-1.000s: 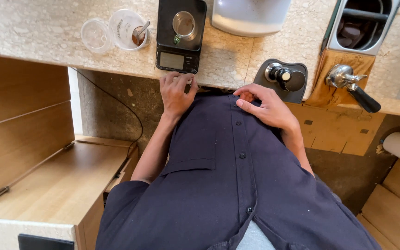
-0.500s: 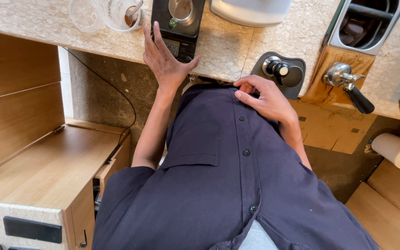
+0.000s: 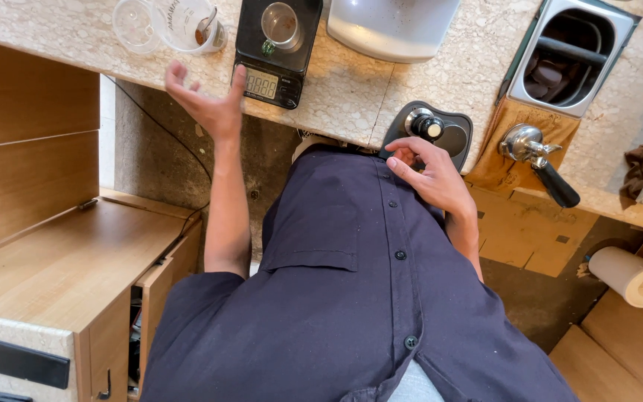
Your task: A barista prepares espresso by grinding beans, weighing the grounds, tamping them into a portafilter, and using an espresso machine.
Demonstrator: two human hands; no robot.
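Observation:
My left hand is raised in front of the stone counter's edge with fingers spread and nothing in it, just left of a black digital scale that carries a small metal cup. My right hand rests against my dark blue shirt at the counter edge, fingers loosely curled, empty, touching the near edge of a black tamping mat with a metal tamper on it.
A clear plastic cup with a spoon and a lid stand at the counter's left. A portafilter lies on a brown cloth, beside a steel knock box. A white machine base sits behind. A paper roll lies lower right; wooden cabinets stand left.
My left hand has come off the counter edge near the scale and lifted out to the left, opening its fingers. My right hand has stayed on my shirt. The view has shifted slightly.

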